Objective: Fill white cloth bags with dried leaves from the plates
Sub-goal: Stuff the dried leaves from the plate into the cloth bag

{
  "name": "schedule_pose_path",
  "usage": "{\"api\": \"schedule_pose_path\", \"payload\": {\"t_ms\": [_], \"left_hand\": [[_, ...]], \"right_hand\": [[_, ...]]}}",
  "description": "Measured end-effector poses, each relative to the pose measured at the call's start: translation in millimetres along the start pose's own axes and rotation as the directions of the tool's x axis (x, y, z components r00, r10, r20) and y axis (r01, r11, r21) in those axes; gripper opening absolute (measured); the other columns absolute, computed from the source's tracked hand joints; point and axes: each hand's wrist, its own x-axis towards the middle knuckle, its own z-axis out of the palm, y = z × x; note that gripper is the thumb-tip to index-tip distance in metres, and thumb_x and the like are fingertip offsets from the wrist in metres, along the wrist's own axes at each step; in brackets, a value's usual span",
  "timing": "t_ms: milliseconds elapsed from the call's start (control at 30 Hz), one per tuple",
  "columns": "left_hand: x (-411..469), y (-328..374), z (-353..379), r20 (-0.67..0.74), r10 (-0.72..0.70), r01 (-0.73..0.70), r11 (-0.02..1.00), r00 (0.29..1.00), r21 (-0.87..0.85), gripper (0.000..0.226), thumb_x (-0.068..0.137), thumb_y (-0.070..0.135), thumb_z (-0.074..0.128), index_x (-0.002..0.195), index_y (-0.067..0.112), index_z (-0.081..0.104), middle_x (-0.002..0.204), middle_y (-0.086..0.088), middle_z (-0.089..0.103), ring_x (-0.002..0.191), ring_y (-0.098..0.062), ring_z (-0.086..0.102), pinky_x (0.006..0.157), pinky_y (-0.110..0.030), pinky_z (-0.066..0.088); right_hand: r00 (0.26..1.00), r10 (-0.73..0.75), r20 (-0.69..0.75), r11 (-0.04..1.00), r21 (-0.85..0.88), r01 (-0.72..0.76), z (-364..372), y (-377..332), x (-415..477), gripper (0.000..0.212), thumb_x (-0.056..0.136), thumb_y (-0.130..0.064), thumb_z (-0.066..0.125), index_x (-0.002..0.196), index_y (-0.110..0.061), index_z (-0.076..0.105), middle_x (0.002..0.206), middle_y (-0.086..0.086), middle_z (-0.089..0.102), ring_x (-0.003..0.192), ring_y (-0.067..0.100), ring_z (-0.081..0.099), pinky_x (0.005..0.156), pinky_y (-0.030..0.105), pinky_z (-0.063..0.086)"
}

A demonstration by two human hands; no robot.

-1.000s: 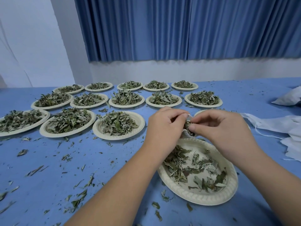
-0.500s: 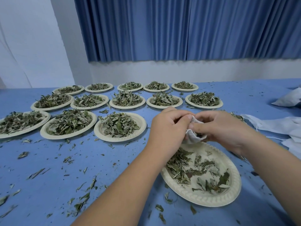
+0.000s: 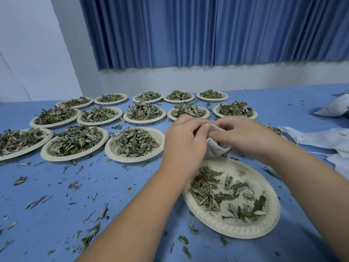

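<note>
Holding the white cloth bag (image 3: 217,150) upright, left hand (image 3: 186,143) and right hand (image 3: 245,138) fingers pinch its top.

Bare left hand (image 3: 184,142) and right hand (image 3: 243,138)
The left forearm (image 3: 136,214) and right forearm (image 3: 311,178) run smooth and uncovered as far as they show; a short, plain nail tops one left fingertip (image 3: 206,126).

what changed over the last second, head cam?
The small white cloth bag shows more below the hands; the leaves seen at its mouth a second ago are now hidden. The left hand and right hand kept pinching its top above the near beige paper plate. That plate, its few dried leaves and the full plates behind stayed put.
</note>
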Motion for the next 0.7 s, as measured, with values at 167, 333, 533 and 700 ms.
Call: {"api": "schedule_pose_path", "payload": {"t_ms": [167, 333, 533, 700], "left_hand": [[1, 0, -1, -0.022, -0.022, 0.022, 1.000, 1.000, -0.002, 0.016, 0.091, 0.010, 0.062, 0.095, 0.012, 0.077, 0.093, 0.001, 0.065, 0.085, -0.001, 0.053, 0.073, -0.008, 0.038], [-3, 4, 4, 0.047, 0.032, -0.031, 0.999, 0.998, -0.037, 0.016, 0.089, 0.007, 0.063, 0.089, 0.014, 0.078, 0.088, -0.003, 0.064, 0.083, -0.005, 0.056, 0.073, -0.017, 0.044], [0, -3, 2, 0.009, 0.054, -0.055, 0.997, 0.998, 0.063, 0.016, 0.090, 0.007, 0.061, 0.090, 0.012, 0.076, 0.091, 0.000, 0.066, 0.085, -0.003, 0.053, 0.075, -0.009, 0.037], [3, -6, 1, -0.029, 0.037, -0.034, 0.995, 0.999, 0.091, 0.015, 0.092, 0.010, 0.059, 0.092, 0.012, 0.074, 0.083, 0.017, 0.052, 0.081, -0.002, 0.049, 0.074, -0.008, 0.036]], "right_hand": [[0.982, 0.063, 0.176, 0.970, 0.220, -0.102, -15, 11, -6, 0.009, 0.085, -0.022, 0.070, 0.093, -0.023, 0.074, 0.075, -0.004, 0.067, 0.069, 0.006, 0.064, 0.061, 0.024, 0.053], [0.991, 0.121, -0.052, 0.991, 0.064, -0.118, 7, 3, 3, 0.007, 0.076, -0.001, 0.062, 0.083, -0.003, 0.063, 0.061, 0.007, 0.055, 0.056, 0.019, 0.048, 0.052, 0.030, 0.039], [0.972, 0.014, -0.236, 0.990, -0.130, -0.046, 18, 7, 5, 0.019, 0.080, -0.028, 0.067, 0.073, -0.012, 0.058, 0.063, 0.001, 0.054, 0.054, 0.016, 0.049, 0.054, 0.031, 0.042], [0.997, 0.060, 0.055, 0.959, 0.275, -0.073, 2, 9, -10, 0.023, 0.080, -0.009, 0.073, 0.102, -0.015, 0.069, 0.093, 0.014, 0.066, 0.066, 0.013, 0.066, 0.054, 0.023, 0.052]]}}
